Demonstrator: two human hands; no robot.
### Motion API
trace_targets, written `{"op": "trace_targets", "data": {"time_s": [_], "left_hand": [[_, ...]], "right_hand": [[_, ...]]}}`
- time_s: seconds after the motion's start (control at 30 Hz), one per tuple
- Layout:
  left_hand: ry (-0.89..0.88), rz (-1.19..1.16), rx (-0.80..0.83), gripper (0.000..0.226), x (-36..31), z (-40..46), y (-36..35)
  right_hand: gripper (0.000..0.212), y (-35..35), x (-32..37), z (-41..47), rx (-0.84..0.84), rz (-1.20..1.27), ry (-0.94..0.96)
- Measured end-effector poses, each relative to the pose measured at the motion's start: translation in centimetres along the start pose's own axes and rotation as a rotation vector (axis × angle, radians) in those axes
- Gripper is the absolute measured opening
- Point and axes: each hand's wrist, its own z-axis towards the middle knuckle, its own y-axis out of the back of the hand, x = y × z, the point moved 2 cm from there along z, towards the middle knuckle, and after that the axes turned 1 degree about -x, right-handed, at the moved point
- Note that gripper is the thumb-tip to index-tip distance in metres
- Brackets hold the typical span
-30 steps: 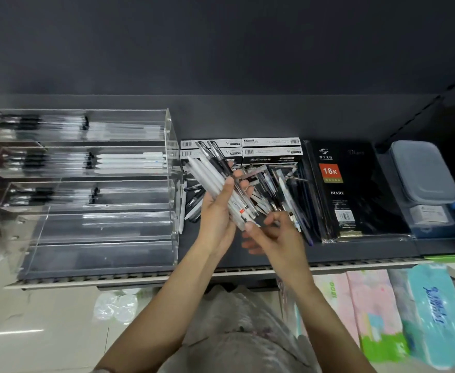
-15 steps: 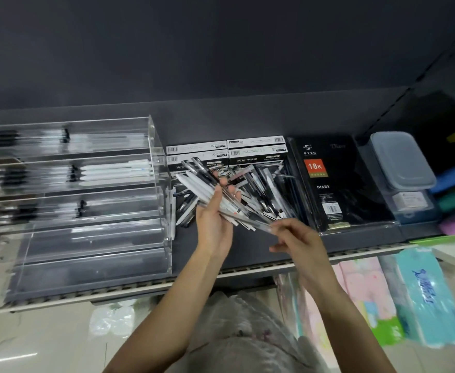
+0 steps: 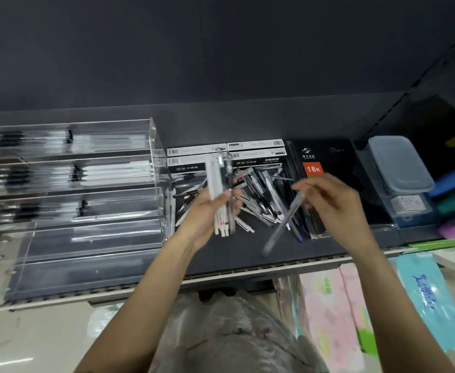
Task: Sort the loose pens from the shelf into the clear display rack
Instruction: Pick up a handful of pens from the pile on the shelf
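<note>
1. Dark shelf is carrying everything.
2. Clear display rack is sitting at the shelf's left; its upper tiers are holding pens lying left-right.
3. Black diary is lying right of the loose pile, whose pens are pointing every which way.
4. Left hand is gripping a bundle of pens, long axis running near to far, just beside the rack.
5. Right hand is pinching a single pen, blurred, slanting down-left over the shelf.
</note>
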Motion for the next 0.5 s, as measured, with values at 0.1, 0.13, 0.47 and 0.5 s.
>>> {"op": "trace_targets", "data": {"time_s": [0.1, 0.13, 0.47, 0.5], "left_hand": [[0.094, 0.132, 0.115, 0.026, 1.2, -0.8, -1.7], [0.100, 0.164, 0.123, 0.023, 1.6, -1.0, -2.2], [0.081, -0.034, 0.103, 0.028, 3.3, -1.8, -3.7], [0.079, -0.046, 0.094, 0.028, 3.4, -1.8, -3.7]], "right_hand": [[0.019, -1.3, 1.4, 3.1, 0.148, -0.065, 0.113], [0.017, -1.9, 1.8, 3.8, 0.172, -0.059, 0.133], [0.003, -5.8, 0.4, 6.4, 0.133, 0.011, 0.031], [0.003, -6.0, 0.3, 6.5, 0.124, 0.019, 0.027]]}}
